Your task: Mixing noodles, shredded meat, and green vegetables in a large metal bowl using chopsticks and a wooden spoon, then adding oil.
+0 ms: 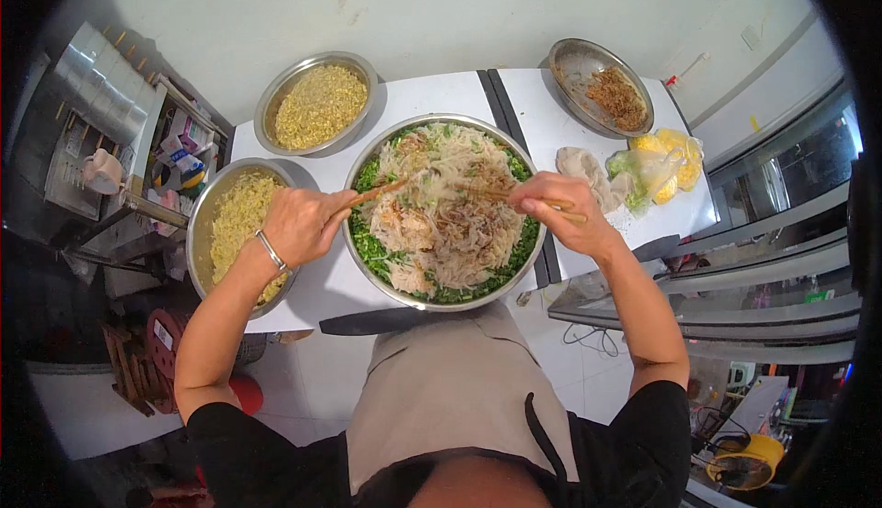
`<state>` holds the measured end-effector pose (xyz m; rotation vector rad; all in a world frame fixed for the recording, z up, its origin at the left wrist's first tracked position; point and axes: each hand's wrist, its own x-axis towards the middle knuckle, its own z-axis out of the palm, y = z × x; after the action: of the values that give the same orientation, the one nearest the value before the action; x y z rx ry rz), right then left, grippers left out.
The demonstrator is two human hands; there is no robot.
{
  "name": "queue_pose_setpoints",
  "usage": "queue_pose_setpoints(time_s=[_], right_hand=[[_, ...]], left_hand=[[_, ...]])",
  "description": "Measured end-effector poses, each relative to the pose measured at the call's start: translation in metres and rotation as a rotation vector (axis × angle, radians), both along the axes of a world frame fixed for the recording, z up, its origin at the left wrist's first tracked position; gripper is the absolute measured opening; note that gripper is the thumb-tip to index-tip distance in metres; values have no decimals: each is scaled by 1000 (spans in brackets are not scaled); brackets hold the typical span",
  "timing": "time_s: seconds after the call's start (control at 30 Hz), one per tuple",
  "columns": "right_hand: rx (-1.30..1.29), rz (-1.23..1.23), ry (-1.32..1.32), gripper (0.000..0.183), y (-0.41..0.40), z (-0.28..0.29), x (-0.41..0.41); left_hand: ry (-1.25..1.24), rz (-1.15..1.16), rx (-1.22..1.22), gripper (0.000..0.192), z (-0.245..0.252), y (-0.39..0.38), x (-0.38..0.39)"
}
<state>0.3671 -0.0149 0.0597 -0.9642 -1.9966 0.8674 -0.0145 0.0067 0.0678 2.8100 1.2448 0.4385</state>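
Observation:
A large round steel basin (pixel 541 253) stands before me, heaped with pale shredded food (pixel 475 232) that has brown, sauce-like patches. Chopped green leaves (pixel 375 249) show around the edge of the heap. My left hand (pixel 306 222) grips a slim wooden utensil (pixel 382 190) at the basin's left side; its far end reaches the top of the shreds. From the right, my right hand (pixel 561 212) holds wooden chopsticks (pixel 490 194), with their tips blurred in the heap. Both utensils point toward the middle of the basin.
Two steel basins of yellow crumbly food, one at back left (pixel 320 108) and one below my left forearm (pixel 234 218), flank the big one. At right are a basin with brown bits (pixel 610 94), a cloth (pixel 586 174) and plastic bags (pixel 661 163). A shelf rack (pixel 165 143) stands left.

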Motion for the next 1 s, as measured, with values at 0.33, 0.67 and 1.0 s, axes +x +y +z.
queue_pose_setpoints(time_s=[0.33,0.67,1.0], right_hand=[[-61,160,-83,12,-21,-21,-29],[-326,-244,394,16,12,-39,15],[-136,-365,203,16,-5,-61,-30]], left_hand=[[-30,139,-31,21,-21,-19,-9],[-52,281,-10,19,-29,-5,-8],[-48,294,-121,16,-41,-7,18]])
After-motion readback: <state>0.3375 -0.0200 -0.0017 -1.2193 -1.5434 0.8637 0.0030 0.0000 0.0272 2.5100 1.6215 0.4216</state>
